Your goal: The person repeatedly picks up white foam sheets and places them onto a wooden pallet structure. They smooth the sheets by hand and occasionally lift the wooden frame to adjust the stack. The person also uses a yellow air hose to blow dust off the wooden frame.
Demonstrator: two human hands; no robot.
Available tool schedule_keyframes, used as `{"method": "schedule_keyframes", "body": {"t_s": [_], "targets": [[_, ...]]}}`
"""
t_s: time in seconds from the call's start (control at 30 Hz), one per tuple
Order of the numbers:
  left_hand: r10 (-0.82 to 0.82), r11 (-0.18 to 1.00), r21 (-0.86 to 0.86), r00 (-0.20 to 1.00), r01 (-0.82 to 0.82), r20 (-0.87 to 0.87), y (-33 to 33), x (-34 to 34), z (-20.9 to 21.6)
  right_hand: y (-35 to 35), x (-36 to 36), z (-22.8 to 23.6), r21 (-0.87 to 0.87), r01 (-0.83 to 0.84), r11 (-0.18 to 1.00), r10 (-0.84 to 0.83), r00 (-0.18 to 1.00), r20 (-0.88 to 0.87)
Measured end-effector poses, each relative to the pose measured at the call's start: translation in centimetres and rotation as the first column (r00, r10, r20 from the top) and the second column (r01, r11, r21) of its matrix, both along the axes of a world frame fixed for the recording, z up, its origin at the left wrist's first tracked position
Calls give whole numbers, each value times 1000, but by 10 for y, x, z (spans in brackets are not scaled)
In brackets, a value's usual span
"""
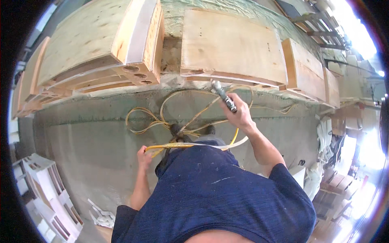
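Observation:
My right hand (240, 113) is closed round a spray gun (221, 94) with a grey head and a dark body. It is held out in front of a plywood box frame (231, 44), close to its lower edge. From below that hand a white and yellow hose pair (194, 144) crosses in front of my waist. At the left, my left hand (144, 157) grips these hoses, fingers wrapped round them. More yellow hose (139, 117) lies in loops on the floor around my feet. Whether the gun's trigger is pressed is hidden by my fingers.
Another plywood frame (93, 36) with round holes stands at the far left. Smaller wooden frames (306, 69) continue to the right along greenish sheeting (219, 5). White-topped frames (48, 190) stand at the lower left, near crumpled white scraps (101, 216). White bundles (324, 133) lie at the right.

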State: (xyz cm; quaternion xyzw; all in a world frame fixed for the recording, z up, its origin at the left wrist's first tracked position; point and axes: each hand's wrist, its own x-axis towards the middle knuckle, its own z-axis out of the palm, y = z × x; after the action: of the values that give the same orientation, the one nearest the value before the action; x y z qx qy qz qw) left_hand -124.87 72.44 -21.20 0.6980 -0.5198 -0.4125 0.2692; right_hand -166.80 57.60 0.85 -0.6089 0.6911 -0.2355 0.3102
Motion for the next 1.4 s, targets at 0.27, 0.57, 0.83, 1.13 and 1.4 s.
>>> {"method": "schedule_keyframes", "body": {"t_s": [0.27, 0.57, 0.83, 1.13, 1.4], "targets": [[-186, 979, -57, 976, 194, 115, -35, -11, 21, 18, -50, 1, -56, 245, 968, -243, 969, 39], [-256, 963, -26, 941, 268, 219, -58, -79, 37, 104, -247, -41, -153, 823, 547, -748, 563, 352], [-242, 968, 8, 932, 249, 269, -45, -126, 58, 106, -276, -27, -94, 859, 504, -787, 501, 362], [-158, 987, 29, 963, 155, 218, -53, -42, 34, 28, -124, -33, -123, 550, 826, -524, 830, 191], [-292, 956, 102, 927, 275, 237, -86, 79, 29, 6, 50, 1, -76, 402, 912, -384, 906, 178]]}}
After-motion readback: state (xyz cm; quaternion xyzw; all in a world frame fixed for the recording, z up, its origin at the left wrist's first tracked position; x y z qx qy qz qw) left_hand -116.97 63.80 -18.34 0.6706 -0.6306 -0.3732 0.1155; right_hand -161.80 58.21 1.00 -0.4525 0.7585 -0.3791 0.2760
